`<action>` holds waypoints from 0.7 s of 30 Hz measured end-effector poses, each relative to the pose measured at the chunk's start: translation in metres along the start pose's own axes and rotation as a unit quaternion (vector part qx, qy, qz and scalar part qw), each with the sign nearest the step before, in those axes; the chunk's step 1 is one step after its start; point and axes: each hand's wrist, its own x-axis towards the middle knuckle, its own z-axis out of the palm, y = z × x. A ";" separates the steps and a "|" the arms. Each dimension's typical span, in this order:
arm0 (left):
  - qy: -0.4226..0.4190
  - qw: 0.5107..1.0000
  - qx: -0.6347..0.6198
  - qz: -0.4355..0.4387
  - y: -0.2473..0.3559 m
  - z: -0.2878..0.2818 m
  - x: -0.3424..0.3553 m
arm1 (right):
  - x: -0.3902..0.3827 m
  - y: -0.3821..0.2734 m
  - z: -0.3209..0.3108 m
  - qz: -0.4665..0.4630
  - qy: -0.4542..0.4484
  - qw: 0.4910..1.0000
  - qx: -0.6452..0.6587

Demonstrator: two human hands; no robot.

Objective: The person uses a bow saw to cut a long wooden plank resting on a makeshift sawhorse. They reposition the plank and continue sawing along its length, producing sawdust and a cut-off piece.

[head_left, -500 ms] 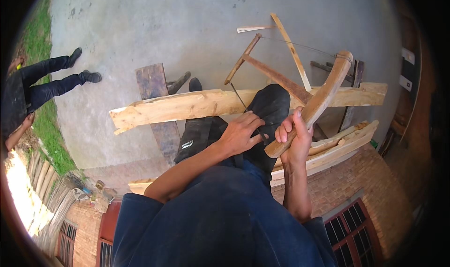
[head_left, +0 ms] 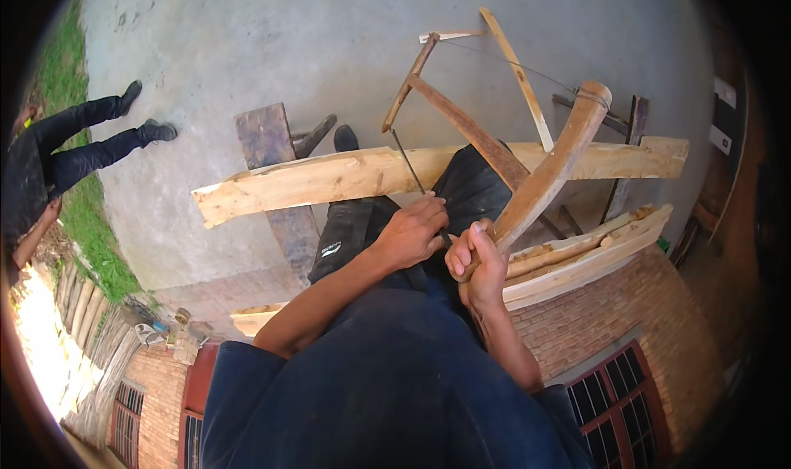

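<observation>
A wooden frame saw (head_left: 554, 168) with a thin dark blade and a twisted wire lies across in front of me. My right hand (head_left: 479, 263) is wrapped round the lower end of its thick near arm. My left hand (head_left: 414, 232) is closed at the blade, close to my right hand; its fingertips partly hide the blade. Beyond my hands a long, pale, slightly curved plank (head_left: 321, 182) runs from left to right, with the blade's far part passing over it. My right knee (head_left: 474, 180) is at the plank.
A worn wooden bench (head_left: 265, 138) is under the plank's left part, another dark stand (head_left: 633, 131) under its right. More pale timber (head_left: 601, 267) lies to the near right. A thin strip of wood (head_left: 519, 77) slants beyond the plank. Another person (head_left: 74, 152) is at the far left.
My right hand has moved left and nearer to my left hand, carrying the saw's near arm. The saw's far end has shifted left and farther away. My left hand has moved slightly left.
</observation>
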 end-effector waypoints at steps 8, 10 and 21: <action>-0.024 0.996 -0.024 -0.077 -0.002 -0.004 0.002 | 0.010 -0.001 0.008 0.046 0.046 0.998 0.024; 0.002 0.997 -0.012 -0.072 -0.007 0.001 0.002 | 0.018 0.003 0.005 0.052 0.048 0.997 0.026; 0.049 0.997 0.021 -0.061 -0.022 0.017 -0.001 | 0.029 0.010 0.008 0.019 0.005 0.999 -0.049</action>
